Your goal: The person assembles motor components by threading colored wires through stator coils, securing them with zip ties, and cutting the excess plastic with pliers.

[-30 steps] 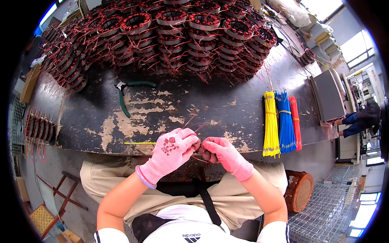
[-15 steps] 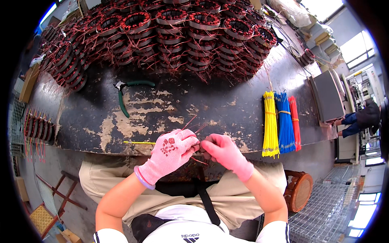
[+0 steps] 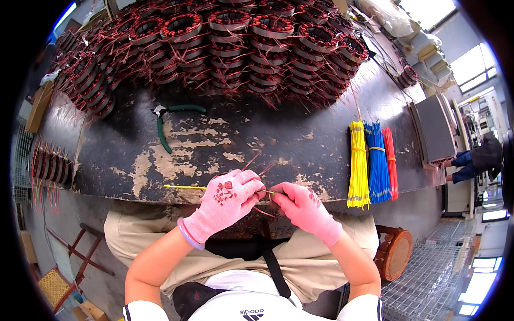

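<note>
Both hands wear pink gloves and meet at the table's near edge. Closed fingers of my left hand (image 3: 227,195) hold a thin yellow wire (image 3: 184,187), which sticks out to the left. A short yellow piece also shows between my two hands, where the thumb and fingers of my right hand (image 3: 308,208) pinch it. Thin dark red wires (image 3: 251,159) poke out above and below my left fingers. What these wires join to is mostly hidden beneath my hands.
Stacked wire-wound stator rings (image 3: 227,48) fill the table's far side. Green-handled cutters (image 3: 164,128) lie left of centre. Yellow (image 3: 357,166), blue (image 3: 378,166) and red (image 3: 390,166) wire bundles lie at right. More rings (image 3: 51,166) stand at far left. A person (image 3: 482,158) is far right.
My right hand has shifted slightly right and turned, showing more of the glove's back. A yellow piece now shows between my hands. My left hand has barely moved.
</note>
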A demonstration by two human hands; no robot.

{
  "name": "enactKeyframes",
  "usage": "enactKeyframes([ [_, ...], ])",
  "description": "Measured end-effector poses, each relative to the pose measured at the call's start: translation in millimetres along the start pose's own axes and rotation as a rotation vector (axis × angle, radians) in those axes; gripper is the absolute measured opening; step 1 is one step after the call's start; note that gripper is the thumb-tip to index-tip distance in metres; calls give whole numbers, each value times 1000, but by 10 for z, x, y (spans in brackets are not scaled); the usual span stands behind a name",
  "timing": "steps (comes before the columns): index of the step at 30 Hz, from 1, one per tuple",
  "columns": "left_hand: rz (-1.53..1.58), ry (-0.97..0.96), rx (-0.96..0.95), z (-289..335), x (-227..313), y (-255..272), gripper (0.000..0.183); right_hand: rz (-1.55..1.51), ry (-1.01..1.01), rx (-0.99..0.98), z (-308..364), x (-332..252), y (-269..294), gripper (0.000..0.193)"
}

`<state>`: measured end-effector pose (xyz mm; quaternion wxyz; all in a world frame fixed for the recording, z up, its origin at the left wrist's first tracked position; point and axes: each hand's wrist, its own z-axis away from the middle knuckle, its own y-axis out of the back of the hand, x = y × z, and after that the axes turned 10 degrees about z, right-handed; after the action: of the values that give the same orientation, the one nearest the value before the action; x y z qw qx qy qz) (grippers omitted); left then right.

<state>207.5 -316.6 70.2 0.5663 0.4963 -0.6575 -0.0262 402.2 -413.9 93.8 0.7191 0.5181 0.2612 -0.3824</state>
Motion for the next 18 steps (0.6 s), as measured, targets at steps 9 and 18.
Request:
enactKeyframes([
  [9,4,-40,-20,-26,2,-5,16,29,-21,-27,-140,-8,35,23],
  [18,-24,9,-45,36,-39,115,13,749,99,177,357,210,69,34],
])
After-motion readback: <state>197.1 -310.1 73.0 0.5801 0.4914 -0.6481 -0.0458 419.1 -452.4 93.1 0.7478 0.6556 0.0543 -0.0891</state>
